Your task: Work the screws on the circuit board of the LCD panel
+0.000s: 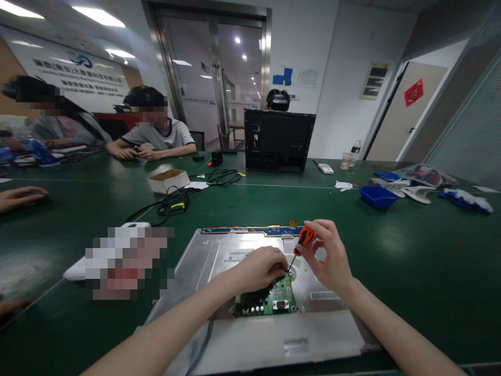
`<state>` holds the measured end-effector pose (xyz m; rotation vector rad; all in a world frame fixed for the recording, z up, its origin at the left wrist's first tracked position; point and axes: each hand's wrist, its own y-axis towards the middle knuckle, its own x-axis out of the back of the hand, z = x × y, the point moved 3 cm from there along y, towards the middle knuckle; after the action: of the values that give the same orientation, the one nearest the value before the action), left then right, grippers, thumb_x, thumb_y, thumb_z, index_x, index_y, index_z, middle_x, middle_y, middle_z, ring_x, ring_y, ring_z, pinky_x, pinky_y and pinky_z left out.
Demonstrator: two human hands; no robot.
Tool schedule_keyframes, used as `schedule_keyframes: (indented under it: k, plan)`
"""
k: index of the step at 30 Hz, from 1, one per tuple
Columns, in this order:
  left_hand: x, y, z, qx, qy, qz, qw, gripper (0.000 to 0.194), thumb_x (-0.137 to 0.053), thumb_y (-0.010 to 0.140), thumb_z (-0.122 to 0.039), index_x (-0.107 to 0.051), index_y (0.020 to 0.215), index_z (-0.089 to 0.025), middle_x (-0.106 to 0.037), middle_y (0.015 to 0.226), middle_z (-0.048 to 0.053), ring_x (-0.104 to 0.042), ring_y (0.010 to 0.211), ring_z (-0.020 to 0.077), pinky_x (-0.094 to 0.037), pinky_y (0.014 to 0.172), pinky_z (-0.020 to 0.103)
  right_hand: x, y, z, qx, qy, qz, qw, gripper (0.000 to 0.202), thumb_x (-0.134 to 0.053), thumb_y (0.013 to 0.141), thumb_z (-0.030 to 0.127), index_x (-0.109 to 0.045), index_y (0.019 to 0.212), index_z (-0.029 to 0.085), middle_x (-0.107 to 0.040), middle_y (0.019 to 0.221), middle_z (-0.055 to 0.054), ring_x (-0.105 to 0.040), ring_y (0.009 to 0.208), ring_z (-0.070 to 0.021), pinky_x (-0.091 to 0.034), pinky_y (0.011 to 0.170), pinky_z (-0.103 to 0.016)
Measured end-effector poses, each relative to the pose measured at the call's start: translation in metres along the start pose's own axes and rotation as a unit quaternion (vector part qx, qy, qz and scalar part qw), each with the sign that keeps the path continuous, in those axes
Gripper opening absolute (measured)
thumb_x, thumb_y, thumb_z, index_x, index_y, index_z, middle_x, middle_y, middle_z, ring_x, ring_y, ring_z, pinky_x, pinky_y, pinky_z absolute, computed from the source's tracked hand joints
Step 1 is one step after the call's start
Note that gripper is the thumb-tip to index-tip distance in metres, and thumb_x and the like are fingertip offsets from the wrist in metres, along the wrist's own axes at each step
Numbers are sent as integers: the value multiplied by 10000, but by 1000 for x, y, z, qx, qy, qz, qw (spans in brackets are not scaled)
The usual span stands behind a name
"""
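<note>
A bare metal display panel lies flat on the table in front of me, with a green circuit board on its back. My right hand pinches the handle of an orange and black screwdriver, tilted with its tip down at the board's upper edge. Beside that tip my left hand is closed, fingers curled over the board; what they pinch, if anything, is hidden. A narrow blue board strip runs along the panel's far edge. From the left, a grey cable passes under my left forearm.
The green table carries a blue tray and gloves at right. Black cables and an open cardboard box lie left of centre. A black monitor housing stands at the back. Several people sit around the table.
</note>
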<state>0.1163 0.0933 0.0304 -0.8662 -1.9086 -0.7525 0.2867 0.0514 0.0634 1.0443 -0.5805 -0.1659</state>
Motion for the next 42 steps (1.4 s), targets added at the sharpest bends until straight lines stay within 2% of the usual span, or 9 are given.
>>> schedule_keyframes:
  k: [7,12,16,20,23,27,36,39,42]
  plan:
    - [1,-1,-1,-1,-2,2,1000,99,-655,863,-83,-707,898,-160,-719,880,44,-648,812,195,-459,731,271,-1,2,-4,-34,32,38,998,429,-562,903,176,-438,1308,251,-619,1001,-57,-637,681,-140,-522,474,-216]
    - [1,-1,-1,-4,-2,-1,1000,88,-650,868,-99,-698,893,-168,-710,870,36,-644,808,189,-455,731,266,10,23,-8,-84,-51,113,989,197,-576,934,341,-519,1058,200,-648,767,-10,-583,565,-127,-455,502,-222]
    - [1,-1,0,-1,-8,3,1000,112,-634,859,-85,-686,895,-178,-710,885,29,-642,818,185,-455,737,262,14,51,-6,-99,-181,236,949,343,-511,985,466,-593,791,196,-565,554,32,-521,498,-117,-332,521,-231]
    - [1,-1,0,-3,-13,3,1000,114,-638,851,-76,-676,888,-177,-710,877,22,-636,812,182,-450,732,259,11,78,-2,-118,-304,339,882,349,-591,935,495,-697,750,218,-665,634,-16,-604,627,-170,-274,535,-250]
    - [1,-1,0,-6,-6,2,1000,102,-645,855,-89,-677,885,-182,-713,880,24,-636,815,186,-446,727,260,6,91,6,-119,-325,395,851,275,-629,902,442,-731,757,232,-715,720,-31,-627,677,-183,-278,536,-256]
    - [0,-2,1,-5,4,0,1000,84,-652,865,-108,-680,896,-180,-714,886,29,-636,819,192,-446,724,266,2,96,19,-97,-288,463,833,136,-660,853,374,-729,821,260,-712,736,-6,-614,682,-172,-273,534,-254]
    - [-1,-2,2,-22,-19,-7,1000,96,-636,862,-92,-670,884,-178,-702,884,26,-631,822,182,-461,747,269,10,90,26,-71,-216,476,850,134,-678,786,141,-675,875,242,-724,881,15,-623,786,-158,-290,573,-246]
    - [-1,-3,2,-16,-8,-11,1000,91,-627,872,-105,-672,883,-182,-702,899,29,-633,828,181,-462,743,266,7,90,30,-64,-195,470,859,63,-735,810,239,-684,847,236,-716,806,20,-607,731,-145,-290,572,-244]
    - [-1,-3,2,-5,4,-17,1000,95,-616,872,-111,-673,871,-187,-707,910,31,-636,843,186,-459,731,258,-1,90,34,-59,-207,446,869,296,-649,919,379,-668,685,199,-682,678,-3,-570,634,-134,-263,551,-258]
